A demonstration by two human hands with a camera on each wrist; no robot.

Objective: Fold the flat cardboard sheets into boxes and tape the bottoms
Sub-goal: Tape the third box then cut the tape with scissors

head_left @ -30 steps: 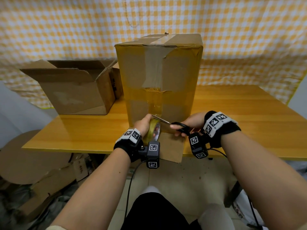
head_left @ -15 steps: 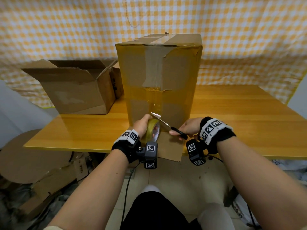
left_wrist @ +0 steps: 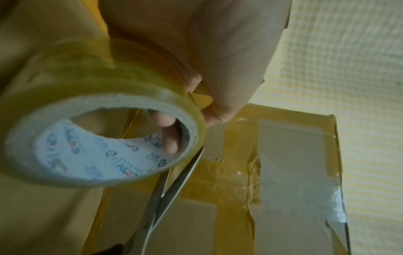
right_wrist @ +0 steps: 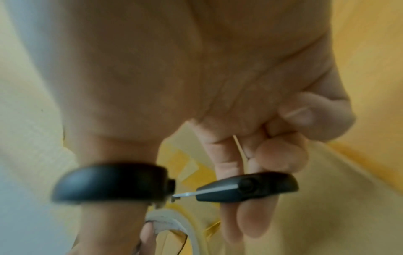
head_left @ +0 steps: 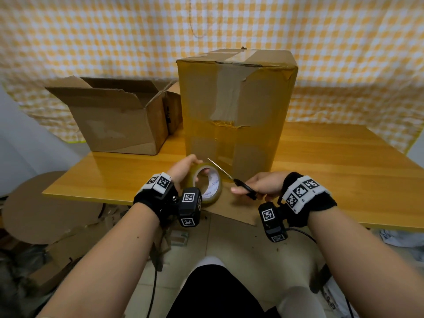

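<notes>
A tall taped cardboard box (head_left: 236, 111) stands upright on the wooden table (head_left: 344, 161), its top and front face striped with clear tape (left_wrist: 290, 155). One flap (head_left: 236, 214) hangs over the table's front edge. My left hand (head_left: 185, 171) grips a roll of clear packing tape (head_left: 206, 184) (left_wrist: 102, 138), with fingers inside the core. My right hand (head_left: 259, 187) holds black-handled scissors (head_left: 229, 177) (right_wrist: 246, 189), thumb and fingers through the loops. The blades (left_wrist: 172, 189) are slightly parted and point up-left, close beside the roll, in front of the box's lower face.
A shorter open cardboard box (head_left: 119, 120) sits at the table's back left. Flat cardboard pieces (head_left: 46, 203) and scraps lie on the floor to the left. A yellow checked curtain (head_left: 114, 37) hangs behind. Bare tabletop stretches to the right of the tall box.
Both hands have drawn back from the box toward the table's front edge. The tape roll has turned so its core faces me, and the scissors have swung up beside it.
</notes>
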